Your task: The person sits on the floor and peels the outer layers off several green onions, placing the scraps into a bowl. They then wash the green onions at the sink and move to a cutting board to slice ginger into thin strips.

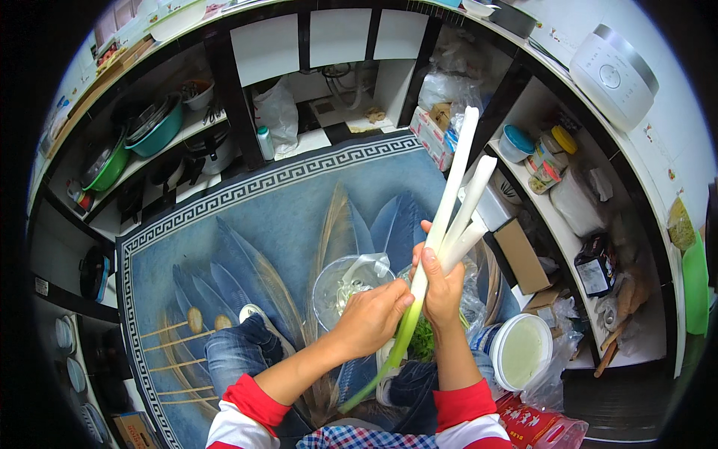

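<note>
Several long leek or scallion stalks [455, 174], white at the top and green below, stand upright and slightly fanned out before me. My right hand [443, 280] grips them around the pale middle. On the green part of the front stalk, the fingertips of my left hand [378, 317] are closed together against it; whether they pinch a piece is unclear. Behind my left hand, a clear round bin [325, 294] on the mat holds pale peelings. Green leafy herbs [422, 341] in a clear plastic bag lie below my hands, partly hidden by the stalks.
A white-lidded bucket [521, 352] stands beside my right forearm, with a red package [533, 422] below it. An opened cardboard box [521, 255] is at the right shelves. My feet and knees rest around the blue feather-patterned mat [241, 219]. Shelves with basins [160, 132] line the left.
</note>
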`<state>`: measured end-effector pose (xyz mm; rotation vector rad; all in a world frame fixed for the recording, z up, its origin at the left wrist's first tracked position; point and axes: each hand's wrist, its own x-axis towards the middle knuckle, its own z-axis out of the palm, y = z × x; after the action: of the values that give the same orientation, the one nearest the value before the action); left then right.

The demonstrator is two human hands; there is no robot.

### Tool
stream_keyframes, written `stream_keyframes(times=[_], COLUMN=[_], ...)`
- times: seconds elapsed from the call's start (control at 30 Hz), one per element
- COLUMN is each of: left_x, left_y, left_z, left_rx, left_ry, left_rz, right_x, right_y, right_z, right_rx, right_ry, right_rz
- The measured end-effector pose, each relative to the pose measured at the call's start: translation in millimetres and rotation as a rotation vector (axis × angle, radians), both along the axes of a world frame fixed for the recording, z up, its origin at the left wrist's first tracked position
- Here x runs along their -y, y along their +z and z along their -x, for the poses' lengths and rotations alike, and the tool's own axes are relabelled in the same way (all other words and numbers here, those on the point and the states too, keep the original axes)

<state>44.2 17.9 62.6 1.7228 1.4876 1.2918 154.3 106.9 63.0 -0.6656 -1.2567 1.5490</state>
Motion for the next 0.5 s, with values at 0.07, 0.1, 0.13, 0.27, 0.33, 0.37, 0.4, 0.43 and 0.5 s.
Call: stream_keyframes(times=[0.07, 0.1, 0.13, 0.27, 0.33, 0.37, 0.4, 0.43, 0.5], left_x=[-1.2, 0.9, 3.9, 4.8, 1.2, 1.5, 3.5, 6.1, 8.5], left_y=[2.6, 3.4, 3.7, -10.7, -29.1, -36.8, -43.5, -48.5, -50.1], left_z=[1.6, 3.4, 7.0, 31.7, 46.5, 51.1, 54.6, 56.2, 55.6], left_rx=[0.062, 0.070, 0.078, 0.011, -0.076, -0.107, -0.139, -0.176, -0.245], left_ry=[-0.026, -0.040, -0.054, -0.005, 0.019, 0.037, 0.059, 0.082, 0.120], left_rz=[-0.003, 0.054, 0.112, 0.316, 0.360, 0.358, 0.359, 0.304, 0.193], right_x=[-4.3, -6.3, -12.8, -44.8, -53.5, -57.3, -59.1, -60.9, -63.5], right_y=[-3.1, -4.4, -3.4, 9.3, 11.0, 9.5, 8.0, 6.7, 4.3], right_z=[-1.8, -2.8, -8.2, -50.3, -67.9, -74.2, -76.7, -78.7, -82.8], right_rx=[0.015, 0.024, 0.013, -0.035, -0.021, -0.010, 0.003, 0.038, 0.113], right_ry=[-0.015, -0.021, -0.068, -0.294, -0.386, -0.429, -0.462, -0.494, -0.564], right_rz=[-0.010, -0.011, -0.006, -0.022, -0.059, -0.074, -0.085, -0.112, -0.167])
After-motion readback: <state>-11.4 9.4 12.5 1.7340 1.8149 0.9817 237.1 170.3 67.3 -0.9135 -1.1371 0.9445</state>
